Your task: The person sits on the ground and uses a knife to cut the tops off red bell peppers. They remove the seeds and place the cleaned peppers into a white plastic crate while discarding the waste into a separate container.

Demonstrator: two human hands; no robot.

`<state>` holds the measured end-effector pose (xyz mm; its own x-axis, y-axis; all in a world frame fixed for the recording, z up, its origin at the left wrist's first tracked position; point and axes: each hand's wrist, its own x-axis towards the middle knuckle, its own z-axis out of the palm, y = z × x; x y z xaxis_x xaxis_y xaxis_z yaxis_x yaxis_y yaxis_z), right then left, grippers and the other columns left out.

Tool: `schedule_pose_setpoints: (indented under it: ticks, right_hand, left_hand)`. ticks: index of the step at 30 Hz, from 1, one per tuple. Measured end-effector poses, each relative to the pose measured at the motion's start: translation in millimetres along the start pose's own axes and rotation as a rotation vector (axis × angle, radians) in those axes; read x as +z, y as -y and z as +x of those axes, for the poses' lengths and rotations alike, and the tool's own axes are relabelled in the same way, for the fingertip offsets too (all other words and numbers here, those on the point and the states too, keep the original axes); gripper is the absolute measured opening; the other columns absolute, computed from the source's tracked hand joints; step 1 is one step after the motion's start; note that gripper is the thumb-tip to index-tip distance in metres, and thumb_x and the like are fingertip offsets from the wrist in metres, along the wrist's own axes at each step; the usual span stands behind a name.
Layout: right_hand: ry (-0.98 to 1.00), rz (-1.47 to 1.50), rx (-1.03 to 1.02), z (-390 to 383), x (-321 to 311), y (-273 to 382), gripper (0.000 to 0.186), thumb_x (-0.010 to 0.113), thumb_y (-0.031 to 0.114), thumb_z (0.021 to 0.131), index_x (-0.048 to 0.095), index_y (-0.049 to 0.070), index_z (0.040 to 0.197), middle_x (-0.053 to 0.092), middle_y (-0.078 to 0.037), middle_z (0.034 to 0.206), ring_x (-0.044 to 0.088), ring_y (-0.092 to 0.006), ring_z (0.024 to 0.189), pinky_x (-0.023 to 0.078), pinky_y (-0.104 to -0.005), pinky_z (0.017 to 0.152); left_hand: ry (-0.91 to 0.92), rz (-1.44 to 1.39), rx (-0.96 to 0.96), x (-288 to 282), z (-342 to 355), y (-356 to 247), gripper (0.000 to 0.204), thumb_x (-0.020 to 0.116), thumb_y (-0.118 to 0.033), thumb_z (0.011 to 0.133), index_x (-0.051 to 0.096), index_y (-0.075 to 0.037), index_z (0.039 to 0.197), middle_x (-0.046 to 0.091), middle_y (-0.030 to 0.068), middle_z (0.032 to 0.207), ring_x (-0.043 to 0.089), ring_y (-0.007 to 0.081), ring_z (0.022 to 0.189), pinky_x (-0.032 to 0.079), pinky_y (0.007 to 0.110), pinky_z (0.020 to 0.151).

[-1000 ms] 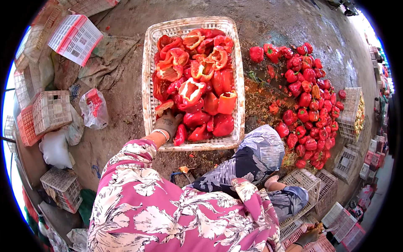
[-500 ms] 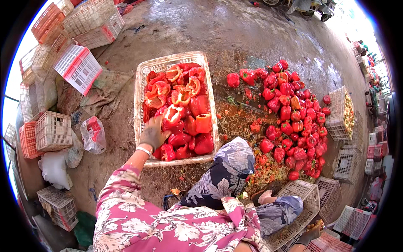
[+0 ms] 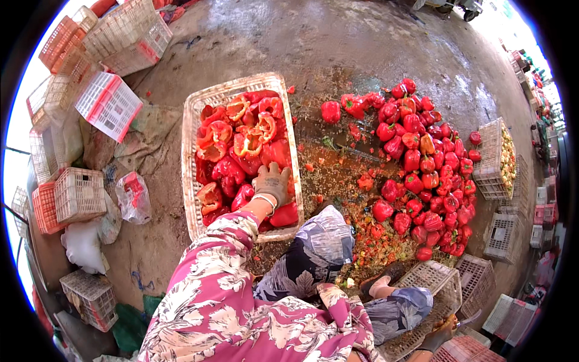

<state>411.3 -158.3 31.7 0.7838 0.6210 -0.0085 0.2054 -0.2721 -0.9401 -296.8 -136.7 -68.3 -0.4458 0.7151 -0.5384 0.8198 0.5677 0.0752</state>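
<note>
My left hand (image 3: 271, 184), in a dark glove with a bracelet at the wrist, lies on the cut red bell peppers (image 3: 230, 172) in a large white plastic crate (image 3: 188, 175). Its fingers are spread over the peppers near the crate's right side; nothing is visibly gripped. Several of these peppers are hollow, their pale insides showing. Low at the right edge of my lap, my gloved right hand (image 3: 439, 338) is closed, fingertips bare. A thin pale strip sticks out beside its fingers; what it is cannot be made out.
A heap of whole red bell peppers (image 3: 428, 175) covers the floor to the right, with seeds and scraps (image 3: 374, 241) around it. Behind it stands a crate of pale cores (image 3: 497, 163). Stacked crates (image 3: 78, 193) and a plastic bag (image 3: 133, 198) are at left. An upright crate (image 3: 431, 283) stands beside my leg.
My left hand has moved right across the peppers, from the crate's lower left to its right side. Some cut peppers under it have shifted. My right hand has moved slightly left.
</note>
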Motion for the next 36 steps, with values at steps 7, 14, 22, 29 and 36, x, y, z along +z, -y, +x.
schedule_pose_setpoints:
  ticks: [7,14,22,29,36]
  right_hand:
    - [0.213,0.089,-0.039,-6.0,87.9,47.5,0.015,0.066,0.026,0.093,0.057,0.015,0.091,0.06,0.002,0.081,0.043,-0.0031,0.051,0.034,-0.018,0.045]
    - [0.296,0.085,-0.102,-31.9,150.7,55.8,0.015,0.066,0.026,0.093,0.056,0.015,0.091,0.06,0.001,0.08,0.043,-0.0037,0.051,0.034,-0.0186,0.044]
    - [0.382,-0.021,-0.118,-128.3,196.0,17.4,0.015,0.065,0.025,0.094,0.055,0.015,0.09,0.06,0.001,0.078,0.043,-0.0042,0.05,0.035,-0.0193,0.043]
    - [0.43,-0.143,-0.155,-177.4,247.5,-7.7,0.015,0.065,0.025,0.094,0.054,0.015,0.09,0.06,0.0,0.077,0.044,-0.0048,0.05,0.036,-0.0199,0.043]
    - [0.465,-0.268,-0.158,-180.8,275.9,-6.9,0.015,0.064,0.024,0.095,0.054,0.015,0.09,0.06,0.0,0.076,0.044,-0.0053,0.05,0.037,-0.0206,0.042]
  left_hand:
    - [-0.031,0.02,0.032,40.0,23.1,8.9,0.071,0.077,-0.042,0.075,0.046,-0.02,0.135,0.041,0.0156,0.131,0.043,0.0389,0.122,0.054,0.052,0.084]
    - [-0.012,-0.018,-0.008,32.6,28.9,11.7,0.065,0.074,-0.042,0.079,0.046,-0.025,0.135,0.04,0.0144,0.133,0.042,0.0399,0.126,0.051,0.057,0.087]
    - [-0.669,0.016,0.115,-50.2,53.7,60.1,0.068,0.063,-0.036,0.086,0.037,-0.013,0.144,0.043,0.0128,0.145,0.037,0.0333,0.137,0.023,0.053,0.114]
    - [-0.456,0.043,0.021,-39.5,155.3,57.4,0.073,0.057,-0.036,0.089,0.028,-0.015,0.153,0.005,0.011,0.163,0.007,0.032,0.15,0.017,0.063,0.115]
    - [-0.29,0.079,-0.079,-10.0,189.9,51.2,0.055,0.051,-0.033,0.092,0.045,-0.015,0.143,0.006,0.007,0.164,0.01,0.0316,0.15,0.021,0.072,0.107]
